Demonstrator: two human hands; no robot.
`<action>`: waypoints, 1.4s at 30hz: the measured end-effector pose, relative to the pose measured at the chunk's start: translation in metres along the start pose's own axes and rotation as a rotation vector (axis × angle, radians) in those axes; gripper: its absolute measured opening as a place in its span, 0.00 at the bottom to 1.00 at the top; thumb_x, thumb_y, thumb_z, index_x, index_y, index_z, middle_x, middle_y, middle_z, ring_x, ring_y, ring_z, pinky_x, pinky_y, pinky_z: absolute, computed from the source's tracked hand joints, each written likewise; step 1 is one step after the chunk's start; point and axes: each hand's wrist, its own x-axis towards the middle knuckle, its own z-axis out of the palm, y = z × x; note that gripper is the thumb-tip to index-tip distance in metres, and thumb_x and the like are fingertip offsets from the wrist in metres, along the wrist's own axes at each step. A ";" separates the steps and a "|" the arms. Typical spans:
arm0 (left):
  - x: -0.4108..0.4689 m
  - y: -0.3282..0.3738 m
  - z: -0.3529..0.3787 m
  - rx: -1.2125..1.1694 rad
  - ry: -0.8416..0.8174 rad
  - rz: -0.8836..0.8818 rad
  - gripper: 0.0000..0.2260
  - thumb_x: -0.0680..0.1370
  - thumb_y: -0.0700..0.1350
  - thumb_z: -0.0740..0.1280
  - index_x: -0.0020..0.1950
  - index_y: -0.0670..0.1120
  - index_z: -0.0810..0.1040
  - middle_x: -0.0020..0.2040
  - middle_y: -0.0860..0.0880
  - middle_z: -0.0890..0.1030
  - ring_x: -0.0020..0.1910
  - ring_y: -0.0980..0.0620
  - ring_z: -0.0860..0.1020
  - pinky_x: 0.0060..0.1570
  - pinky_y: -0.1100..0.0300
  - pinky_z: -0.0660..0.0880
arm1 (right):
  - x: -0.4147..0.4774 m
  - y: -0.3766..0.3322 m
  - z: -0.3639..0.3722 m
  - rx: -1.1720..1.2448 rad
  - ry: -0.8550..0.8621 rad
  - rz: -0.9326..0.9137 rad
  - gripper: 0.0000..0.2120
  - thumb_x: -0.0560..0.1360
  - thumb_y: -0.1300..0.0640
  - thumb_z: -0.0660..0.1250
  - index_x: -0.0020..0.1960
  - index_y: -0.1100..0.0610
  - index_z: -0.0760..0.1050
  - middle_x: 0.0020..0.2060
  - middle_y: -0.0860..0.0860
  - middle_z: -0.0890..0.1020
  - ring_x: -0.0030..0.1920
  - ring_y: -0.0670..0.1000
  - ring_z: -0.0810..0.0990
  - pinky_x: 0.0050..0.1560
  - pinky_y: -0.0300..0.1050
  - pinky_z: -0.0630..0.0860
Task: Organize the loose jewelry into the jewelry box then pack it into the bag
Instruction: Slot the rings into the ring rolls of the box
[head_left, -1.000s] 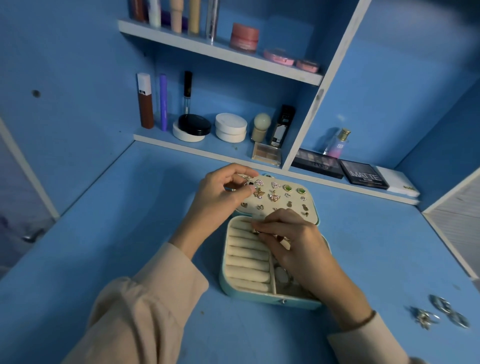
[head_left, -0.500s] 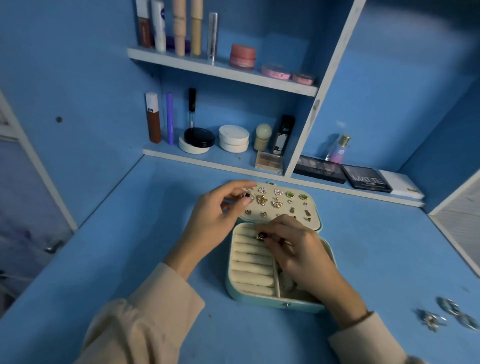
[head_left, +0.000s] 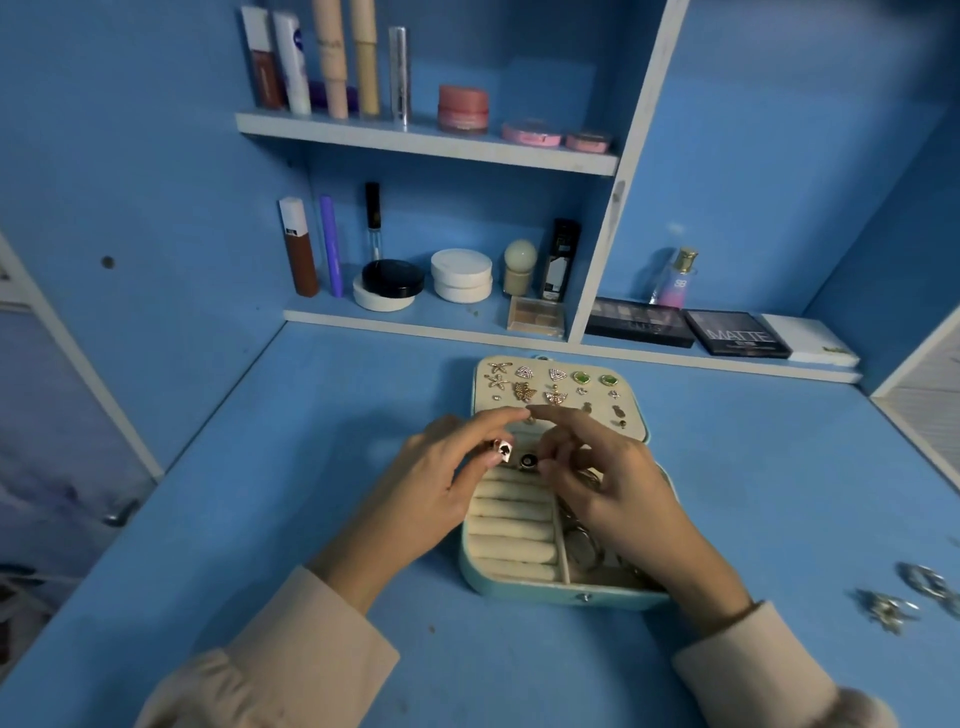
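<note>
An open teal jewelry box (head_left: 550, 592) lies on the blue desk, its cream lid (head_left: 634, 415) studded with several earrings. My left hand (head_left: 431, 488) pinches a gold ring with a black spade face (head_left: 502, 448) over the box's ring rolls. My right hand (head_left: 613, 483) holds a round black-faced ring (head_left: 528, 460) at the top ring roll, its index finger stretched toward the left hand. Loose silver jewelry (head_left: 904, 597) lies on the desk at the far right. No bag is in view.
Two shelves (head_left: 426, 143) behind the box hold lipsticks, tubes, jars and compacts. Eyeshadow palettes (head_left: 737, 332) and a perfume bottle (head_left: 675, 278) sit on the low ledge at the right. A white-edged panel (head_left: 914, 415) borders the desk's right side.
My left hand has moved from the lid down over the ring rolls, carrying the spade ring. My right hand stays at the top roll with the round ring. The camera tilted up slightly.
</note>
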 end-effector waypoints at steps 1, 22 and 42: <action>0.000 0.001 0.000 0.000 0.000 0.009 0.20 0.77 0.46 0.62 0.66 0.63 0.66 0.51 0.60 0.80 0.51 0.68 0.74 0.55 0.75 0.67 | 0.000 0.000 0.000 -0.002 0.002 -0.005 0.19 0.73 0.66 0.67 0.61 0.50 0.75 0.41 0.41 0.78 0.39 0.47 0.77 0.41 0.30 0.70; 0.001 0.006 -0.009 -0.281 0.048 -0.055 0.19 0.69 0.42 0.73 0.57 0.56 0.76 0.43 0.57 0.84 0.42 0.55 0.83 0.50 0.66 0.76 | 0.000 0.007 0.008 -0.219 0.054 -0.138 0.13 0.70 0.57 0.66 0.53 0.55 0.82 0.41 0.46 0.74 0.40 0.35 0.70 0.45 0.21 0.63; 0.001 0.002 -0.001 0.076 0.072 0.158 0.09 0.73 0.48 0.68 0.47 0.46 0.85 0.43 0.58 0.83 0.42 0.64 0.78 0.47 0.70 0.74 | 0.002 0.008 0.003 -0.082 0.375 -0.058 0.09 0.72 0.58 0.64 0.49 0.57 0.82 0.39 0.49 0.81 0.39 0.46 0.77 0.40 0.34 0.72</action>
